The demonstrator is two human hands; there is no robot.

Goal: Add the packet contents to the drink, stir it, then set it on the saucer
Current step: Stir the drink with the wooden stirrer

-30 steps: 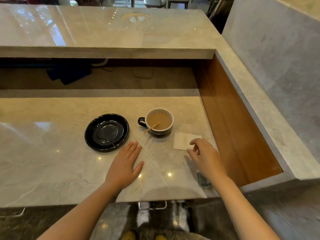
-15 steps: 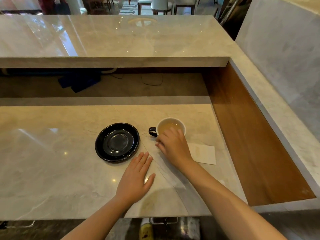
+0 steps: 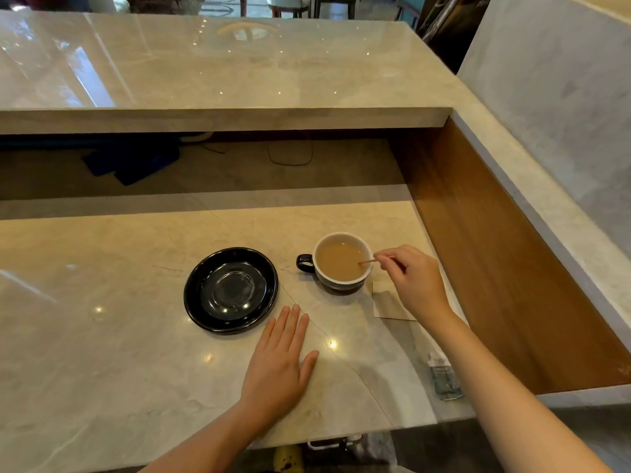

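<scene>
At the centre of the frame a cup (image 3: 342, 261) with a dark handle on its left side stands on the pale marble desk (image 3: 102, 353), filled with light brown drink. The right hand (image 3: 415, 281) pinches a thin wooden stirrer (image 3: 368, 261) between thumb and forefinger, its grip clenched on the stick, whose far end dips into the drink near the cup's right rim. Left of the cup, apart from it, lies the black saucer (image 3: 230, 290). The left hand (image 3: 281, 361) lies flat on the desk just below the saucer, fingers together, grip released. A white napkin (image 3: 387, 305) lies partly under the right hand, and a torn packet (image 3: 445, 380) lies at the lower right.
</scene>
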